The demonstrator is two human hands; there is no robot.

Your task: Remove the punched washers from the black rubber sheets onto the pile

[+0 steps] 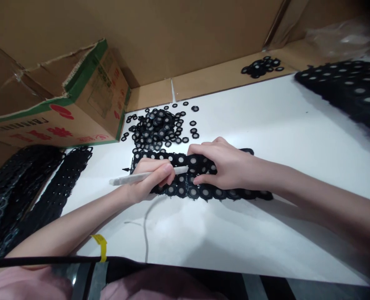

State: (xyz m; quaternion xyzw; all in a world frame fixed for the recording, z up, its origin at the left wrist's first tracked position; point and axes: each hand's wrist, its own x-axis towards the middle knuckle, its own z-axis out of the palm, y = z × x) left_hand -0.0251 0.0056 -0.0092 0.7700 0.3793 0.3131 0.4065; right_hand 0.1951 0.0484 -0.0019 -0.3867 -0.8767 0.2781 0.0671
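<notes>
A strip of joined black rings (205,192) lies flat on the white table, pale dots showing through the ring centres. My left hand (152,177) is closed round a slim white pen-like tool (131,179), whose tip points right and meets the strip. Opposite it, my right hand (224,164) rests on the strip with thumb and fingers apart, pressing it down at either side. Part of the strip is hidden under both hands. Just beyond them lies a heap of loose black rings (156,127), with several scattered around its edge.
A cardboard box (94,100) with green edges stands at the back left. Black ring strips (59,187) lie at the left, and a larger black dotted piece (344,83) at the right. A small ring pile (261,66) sits near the cardboard wall. A grey cord (145,229) crosses the near table.
</notes>
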